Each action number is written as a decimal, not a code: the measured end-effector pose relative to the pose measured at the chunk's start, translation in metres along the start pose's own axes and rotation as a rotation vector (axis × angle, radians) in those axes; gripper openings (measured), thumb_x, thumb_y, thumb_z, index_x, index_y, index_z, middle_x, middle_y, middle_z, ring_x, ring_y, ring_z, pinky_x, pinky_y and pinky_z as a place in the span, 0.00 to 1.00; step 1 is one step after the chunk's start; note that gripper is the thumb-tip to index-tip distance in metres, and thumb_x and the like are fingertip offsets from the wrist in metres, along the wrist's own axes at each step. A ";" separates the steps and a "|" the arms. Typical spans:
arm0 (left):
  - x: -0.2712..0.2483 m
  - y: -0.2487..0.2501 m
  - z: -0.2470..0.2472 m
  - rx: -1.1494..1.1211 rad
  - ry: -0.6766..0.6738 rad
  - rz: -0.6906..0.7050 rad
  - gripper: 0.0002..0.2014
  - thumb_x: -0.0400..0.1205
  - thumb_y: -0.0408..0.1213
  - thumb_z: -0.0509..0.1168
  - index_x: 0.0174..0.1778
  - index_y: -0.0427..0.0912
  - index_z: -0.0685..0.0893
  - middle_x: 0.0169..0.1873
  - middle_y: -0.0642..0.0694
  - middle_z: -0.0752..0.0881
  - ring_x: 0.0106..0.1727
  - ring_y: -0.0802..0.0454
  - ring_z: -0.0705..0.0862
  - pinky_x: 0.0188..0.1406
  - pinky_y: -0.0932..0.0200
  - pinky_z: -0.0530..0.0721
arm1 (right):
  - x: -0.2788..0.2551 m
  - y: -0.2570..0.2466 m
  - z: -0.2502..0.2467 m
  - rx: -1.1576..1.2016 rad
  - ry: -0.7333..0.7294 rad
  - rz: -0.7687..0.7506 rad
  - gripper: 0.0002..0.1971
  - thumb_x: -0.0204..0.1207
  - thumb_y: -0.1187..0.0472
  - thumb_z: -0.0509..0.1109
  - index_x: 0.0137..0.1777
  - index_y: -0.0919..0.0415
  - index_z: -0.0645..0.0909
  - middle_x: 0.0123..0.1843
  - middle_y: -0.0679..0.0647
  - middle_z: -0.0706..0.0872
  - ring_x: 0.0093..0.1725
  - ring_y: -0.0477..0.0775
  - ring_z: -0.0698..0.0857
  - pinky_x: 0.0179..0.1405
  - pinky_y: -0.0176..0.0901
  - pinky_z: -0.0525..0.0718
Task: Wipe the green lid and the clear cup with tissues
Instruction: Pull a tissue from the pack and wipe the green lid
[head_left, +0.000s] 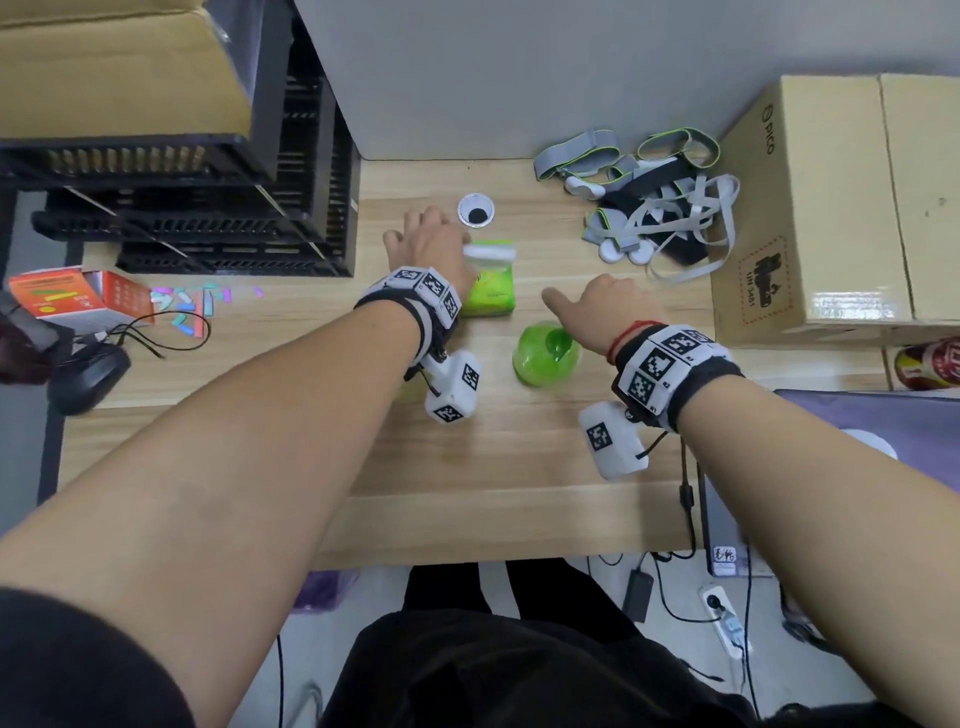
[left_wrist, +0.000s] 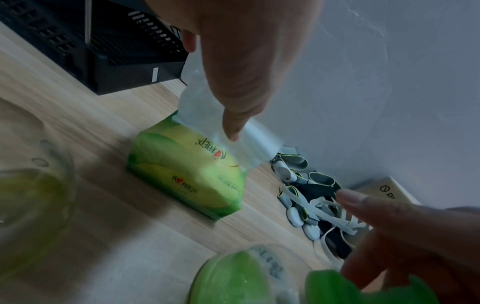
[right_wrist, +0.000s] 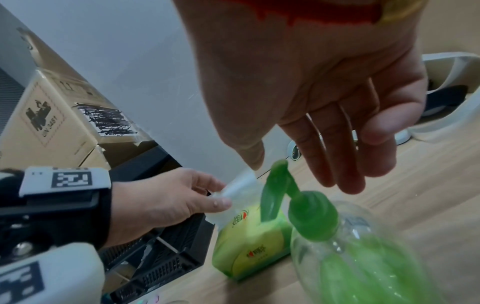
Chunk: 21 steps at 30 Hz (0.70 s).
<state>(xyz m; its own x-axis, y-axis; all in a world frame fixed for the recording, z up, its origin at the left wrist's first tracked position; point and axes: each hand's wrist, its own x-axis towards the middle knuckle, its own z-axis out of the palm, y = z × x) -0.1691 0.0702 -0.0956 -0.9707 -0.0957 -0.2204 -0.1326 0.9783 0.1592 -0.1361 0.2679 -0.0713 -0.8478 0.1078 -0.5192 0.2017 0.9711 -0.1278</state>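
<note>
Pinching, with the left hand (head_left: 431, 236), a white tissue (head_left: 489, 253) between thumb and fingers, right at the mouth of the green tissue pack (head_left: 491, 296). Seeing, from the left wrist, the same tissue (left_wrist: 202, 115) standing partly out of the pack (left_wrist: 187, 176), with its lower end inside the opening. Finding the pack lying flat on the desk (head_left: 519, 467), at about 11 o'clock from the green lid (head_left: 543, 364).

Hovering with the right hand (head_left: 597, 306) just above the lid, at its 1 o'clock edge, fingers loose and nearly straight, grasping nothing. Showing, from the right wrist, that hand (right_wrist: 311, 92) hanging over the lid (right_wrist: 311, 216), a green cap with an upright green strap on a clear dome, apart from it.

Placing the clear cup (left_wrist: 36, 185) at 9 o'clock from the lid, on the desk near the pack; tinted green in the left wrist view and mostly hidden under the left wrist in the head view.

Noting also a pile of grey and black straps (head_left: 649, 208) at 1 o'clock from the pack, a cardboard box (head_left: 810, 208) at 3 o'clock on the desk, black crates (head_left: 208, 208) at 10 o'clock, and a round cable grommet (head_left: 476, 210) at 12 o'clock from the pack.
</note>
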 end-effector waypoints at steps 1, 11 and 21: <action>0.001 0.000 0.001 0.023 -0.008 0.005 0.12 0.76 0.49 0.72 0.54 0.55 0.87 0.60 0.49 0.81 0.67 0.46 0.73 0.60 0.47 0.67 | 0.002 0.002 0.000 -0.001 -0.008 -0.009 0.37 0.76 0.31 0.54 0.62 0.68 0.78 0.59 0.67 0.85 0.58 0.68 0.84 0.47 0.51 0.76; -0.004 0.004 -0.044 -0.129 0.218 0.056 0.03 0.86 0.38 0.55 0.52 0.45 0.73 0.34 0.49 0.81 0.40 0.42 0.80 0.49 0.52 0.64 | -0.003 -0.001 -0.004 0.020 -0.200 -0.223 0.28 0.66 0.28 0.68 0.43 0.55 0.85 0.31 0.52 0.84 0.41 0.59 0.89 0.47 0.50 0.88; -0.018 -0.014 -0.060 -0.100 0.142 0.156 0.10 0.89 0.45 0.52 0.56 0.43 0.72 0.37 0.38 0.82 0.39 0.37 0.78 0.37 0.51 0.68 | -0.008 -0.004 -0.003 0.007 -0.207 -0.235 0.25 0.68 0.31 0.68 0.42 0.55 0.85 0.37 0.55 0.89 0.39 0.58 0.89 0.46 0.51 0.89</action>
<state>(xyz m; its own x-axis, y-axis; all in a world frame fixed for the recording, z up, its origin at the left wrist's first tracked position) -0.1621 0.0468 -0.0360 -0.9985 0.0234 -0.0489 0.0090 0.9609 0.2767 -0.1318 0.2641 -0.0637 -0.7540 -0.1662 -0.6355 0.0154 0.9627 -0.2700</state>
